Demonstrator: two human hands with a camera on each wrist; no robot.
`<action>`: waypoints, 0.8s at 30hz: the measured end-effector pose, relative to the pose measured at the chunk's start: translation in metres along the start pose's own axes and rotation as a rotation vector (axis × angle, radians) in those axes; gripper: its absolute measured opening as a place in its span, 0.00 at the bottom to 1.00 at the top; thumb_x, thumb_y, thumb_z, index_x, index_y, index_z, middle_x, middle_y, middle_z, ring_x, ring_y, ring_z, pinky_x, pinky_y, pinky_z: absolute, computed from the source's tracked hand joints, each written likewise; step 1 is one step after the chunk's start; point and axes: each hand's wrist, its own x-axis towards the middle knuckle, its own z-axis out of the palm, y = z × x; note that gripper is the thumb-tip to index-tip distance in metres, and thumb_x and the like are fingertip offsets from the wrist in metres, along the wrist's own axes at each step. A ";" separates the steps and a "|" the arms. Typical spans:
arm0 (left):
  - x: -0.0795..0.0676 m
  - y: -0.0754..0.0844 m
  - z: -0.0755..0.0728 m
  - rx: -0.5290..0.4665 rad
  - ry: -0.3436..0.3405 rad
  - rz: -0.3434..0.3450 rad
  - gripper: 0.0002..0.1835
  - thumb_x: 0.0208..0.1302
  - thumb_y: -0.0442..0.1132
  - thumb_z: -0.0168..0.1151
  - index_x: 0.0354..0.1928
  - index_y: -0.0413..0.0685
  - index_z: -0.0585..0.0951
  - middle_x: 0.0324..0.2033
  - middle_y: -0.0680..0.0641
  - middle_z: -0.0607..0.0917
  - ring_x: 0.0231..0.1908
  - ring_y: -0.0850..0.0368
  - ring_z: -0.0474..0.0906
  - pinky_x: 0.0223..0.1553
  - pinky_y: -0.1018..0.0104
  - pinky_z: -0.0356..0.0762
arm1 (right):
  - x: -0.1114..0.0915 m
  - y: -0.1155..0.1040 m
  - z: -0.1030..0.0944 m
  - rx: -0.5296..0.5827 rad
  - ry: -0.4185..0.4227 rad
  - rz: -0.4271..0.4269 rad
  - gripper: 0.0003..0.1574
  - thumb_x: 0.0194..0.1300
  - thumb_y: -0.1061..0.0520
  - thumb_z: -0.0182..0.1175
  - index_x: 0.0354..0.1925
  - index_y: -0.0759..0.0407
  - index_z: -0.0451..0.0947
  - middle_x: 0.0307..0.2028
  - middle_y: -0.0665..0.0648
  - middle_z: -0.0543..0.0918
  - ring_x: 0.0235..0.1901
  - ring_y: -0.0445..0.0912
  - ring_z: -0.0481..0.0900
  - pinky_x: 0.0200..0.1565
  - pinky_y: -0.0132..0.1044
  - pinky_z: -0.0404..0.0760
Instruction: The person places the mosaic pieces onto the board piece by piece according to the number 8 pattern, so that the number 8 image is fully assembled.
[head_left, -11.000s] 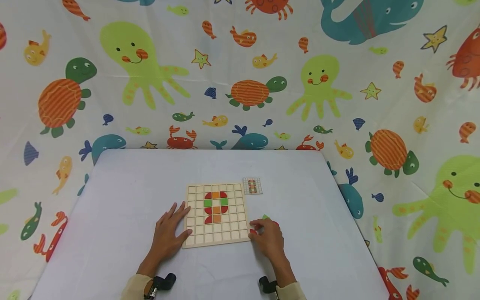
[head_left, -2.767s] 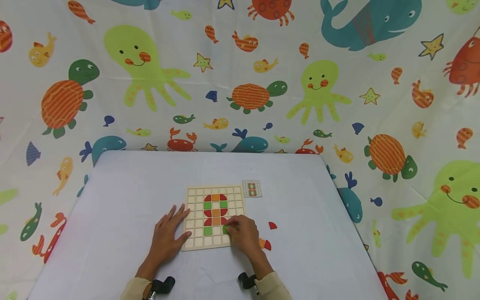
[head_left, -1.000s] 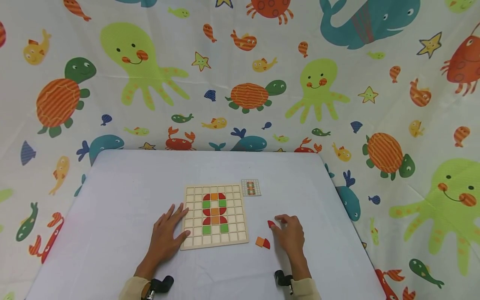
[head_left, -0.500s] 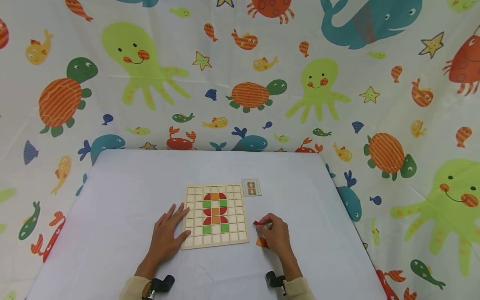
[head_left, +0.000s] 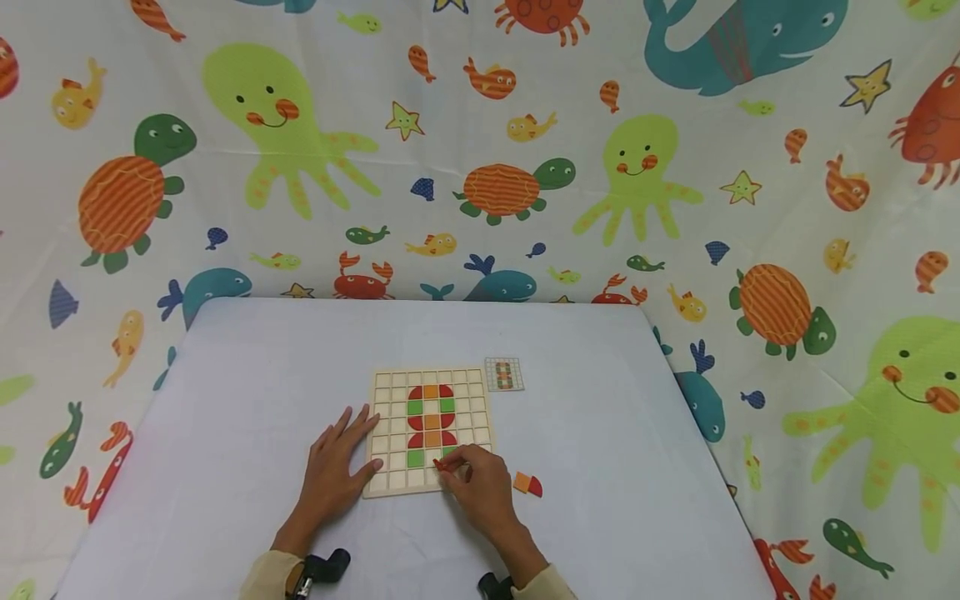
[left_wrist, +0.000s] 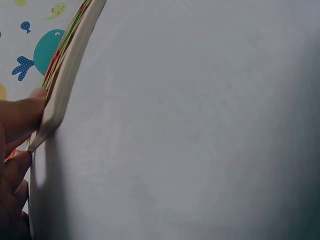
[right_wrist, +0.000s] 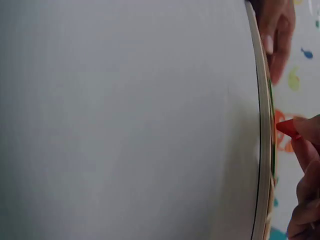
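Note:
A wooden grid board lies on the white table, with red, orange and green tiles forming a figure in its cells. My right hand pinches a red quarter-circle tile between thumb and finger over the board's lower part. In the right wrist view, that red tile sticks out from the fingertips, just above the board edge. Below the figure's middle, a green square tile sits at left; another green tile is partly behind the right fingers. My left hand, fingers spread, rests against the board's left edge.
Right of the board lie an orange square tile and a red quarter-circle tile, side by side. A small pattern card is beside the board's top right corner. Behind the table hangs a sea-animal print cloth.
Since the oldest frame, another red quarter and two green squares have been added to the board. Lately my right hand picked up a red quarter-circle and carried it left over the board. Left hand stays.

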 end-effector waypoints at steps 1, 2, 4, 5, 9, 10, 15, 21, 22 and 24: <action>0.000 0.000 0.000 0.002 0.002 0.004 0.41 0.61 0.43 0.77 0.76 0.50 0.74 0.79 0.38 0.70 0.80 0.31 0.57 0.75 0.28 0.53 | 0.000 -0.002 0.004 -0.017 0.002 -0.020 0.11 0.59 0.55 0.81 0.39 0.44 0.89 0.32 0.41 0.89 0.23 0.29 0.68 0.25 0.22 0.69; 0.000 0.000 0.000 0.002 0.003 0.005 0.40 0.61 0.43 0.77 0.76 0.50 0.74 0.79 0.38 0.70 0.80 0.31 0.57 0.74 0.28 0.54 | 0.000 -0.005 0.008 -0.030 0.005 -0.037 0.11 0.59 0.54 0.81 0.39 0.44 0.89 0.31 0.41 0.89 0.23 0.28 0.67 0.24 0.22 0.67; 0.000 0.001 0.000 0.004 0.012 0.012 0.40 0.60 0.43 0.77 0.76 0.49 0.74 0.78 0.38 0.70 0.80 0.31 0.58 0.74 0.27 0.54 | 0.000 -0.011 0.013 -0.056 0.013 -0.076 0.10 0.59 0.54 0.81 0.38 0.44 0.90 0.31 0.41 0.89 0.22 0.27 0.67 0.24 0.22 0.66; 0.000 0.001 0.000 0.003 0.017 0.014 0.40 0.60 0.43 0.77 0.75 0.49 0.75 0.78 0.38 0.70 0.80 0.30 0.58 0.74 0.27 0.54 | 0.001 -0.013 0.015 -0.072 0.016 -0.092 0.09 0.59 0.53 0.81 0.38 0.44 0.91 0.31 0.41 0.89 0.23 0.27 0.69 0.24 0.22 0.67; 0.000 0.001 -0.001 0.003 0.027 0.019 0.40 0.59 0.43 0.78 0.75 0.49 0.75 0.78 0.38 0.71 0.79 0.30 0.59 0.74 0.27 0.55 | 0.002 -0.024 0.021 -0.145 -0.012 -0.110 0.07 0.59 0.51 0.81 0.36 0.45 0.93 0.31 0.40 0.89 0.29 0.29 0.80 0.31 0.22 0.75; 0.000 0.001 0.000 0.004 0.025 0.018 0.40 0.59 0.43 0.78 0.75 0.48 0.75 0.78 0.38 0.71 0.79 0.30 0.59 0.74 0.26 0.55 | 0.002 -0.025 0.023 -0.167 -0.032 -0.103 0.06 0.58 0.51 0.81 0.35 0.45 0.93 0.30 0.39 0.88 0.32 0.29 0.81 0.33 0.22 0.76; 0.000 0.000 0.000 0.002 -0.002 0.005 0.41 0.60 0.43 0.77 0.76 0.49 0.74 0.78 0.38 0.70 0.80 0.30 0.58 0.75 0.27 0.53 | 0.000 -0.033 0.025 -0.221 -0.113 -0.069 0.07 0.56 0.51 0.83 0.35 0.43 0.94 0.28 0.38 0.83 0.31 0.31 0.80 0.30 0.23 0.71; 0.001 0.000 0.000 0.004 -0.004 -0.001 0.41 0.60 0.43 0.78 0.75 0.49 0.74 0.78 0.39 0.70 0.80 0.30 0.58 0.75 0.27 0.53 | 0.002 -0.035 0.027 -0.199 -0.080 -0.032 0.08 0.57 0.52 0.82 0.35 0.43 0.93 0.26 0.39 0.82 0.27 0.29 0.74 0.29 0.23 0.68; 0.001 0.000 -0.001 0.003 -0.005 -0.002 0.41 0.60 0.43 0.78 0.76 0.49 0.74 0.78 0.39 0.70 0.80 0.30 0.58 0.75 0.27 0.53 | 0.003 -0.035 0.027 -0.194 -0.077 -0.022 0.08 0.57 0.52 0.82 0.36 0.43 0.93 0.25 0.39 0.82 0.27 0.29 0.73 0.28 0.23 0.68; 0.001 0.000 -0.001 0.003 -0.007 -0.003 0.41 0.60 0.43 0.78 0.76 0.49 0.74 0.79 0.39 0.70 0.80 0.30 0.58 0.75 0.27 0.53 | 0.004 -0.035 0.028 -0.188 -0.084 0.006 0.09 0.56 0.53 0.82 0.36 0.43 0.92 0.24 0.40 0.81 0.26 0.29 0.70 0.27 0.24 0.67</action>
